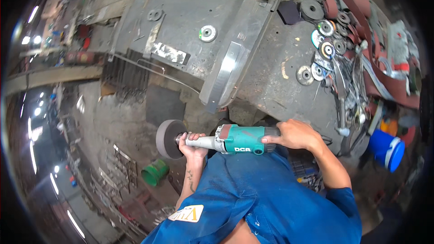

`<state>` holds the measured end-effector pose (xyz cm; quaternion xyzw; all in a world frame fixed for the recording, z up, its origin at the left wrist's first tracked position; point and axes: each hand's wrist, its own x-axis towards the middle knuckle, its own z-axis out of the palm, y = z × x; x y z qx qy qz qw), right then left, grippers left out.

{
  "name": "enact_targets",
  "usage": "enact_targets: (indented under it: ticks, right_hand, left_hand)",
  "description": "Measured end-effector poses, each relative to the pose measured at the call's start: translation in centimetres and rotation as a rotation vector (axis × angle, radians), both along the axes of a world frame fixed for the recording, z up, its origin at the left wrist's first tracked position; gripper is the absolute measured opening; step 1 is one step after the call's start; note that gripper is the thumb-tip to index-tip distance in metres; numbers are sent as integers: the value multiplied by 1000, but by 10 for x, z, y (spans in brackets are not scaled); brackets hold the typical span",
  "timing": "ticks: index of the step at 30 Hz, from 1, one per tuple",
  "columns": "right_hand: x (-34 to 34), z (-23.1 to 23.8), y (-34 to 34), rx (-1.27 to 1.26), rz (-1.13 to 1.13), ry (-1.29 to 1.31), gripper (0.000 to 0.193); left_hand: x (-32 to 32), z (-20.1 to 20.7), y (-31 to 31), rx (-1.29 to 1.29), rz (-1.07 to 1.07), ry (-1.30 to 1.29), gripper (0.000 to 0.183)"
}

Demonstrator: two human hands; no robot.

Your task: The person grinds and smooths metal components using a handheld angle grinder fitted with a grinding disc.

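Observation:
A green and grey power grinder (244, 138) lies level across the front of my body. Its thick grey grinding wheel (167, 139) points to the left. My left hand (194, 146) is wrapped round the pale metal neck just behind the wheel. At the other end my right hand (291, 134) grips the dark rear part of the tool, thumb on the near side. Beyond the grinder, a long metal bar (229, 65) with a shiny strip rests on a workbench (181, 22), its near end jutting past the edge. The wheel is apart from the bar.
Abrasive discs (326, 49), brown sanding belts (398, 92) and hand tools crowd the bench's right side. One disc (207, 33) lies left of the bar, near a flat metal plate (169, 53). A green bucket (155, 172) stands on the floor at left, a blue one (386, 149) at right.

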<state>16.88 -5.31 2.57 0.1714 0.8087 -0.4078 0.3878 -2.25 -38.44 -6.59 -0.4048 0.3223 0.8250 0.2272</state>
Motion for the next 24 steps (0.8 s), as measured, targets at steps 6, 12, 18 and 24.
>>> enact_targets:
  ticks: [6, 12, 18, 24]
  right_hand:
    - [-36, 10, -135, 72, -160, -45, 88]
    - [-48, 35, -203, -225, -406, -332, 57]
    - [-34, 2, -268, -277, -702, -399, 39]
    - [13, -157, -279, -253, -1036, -425, 29]
  left_hand:
    - [-88, -57, -88, -17, -179, -171, 18]
    - [-126, -131, -126, -122, -394, -493, 30]
    - [-105, -200, -101, -387, -1123, -410, 41]
    - [-134, -127, -72, -705, -1496, 590, 39]
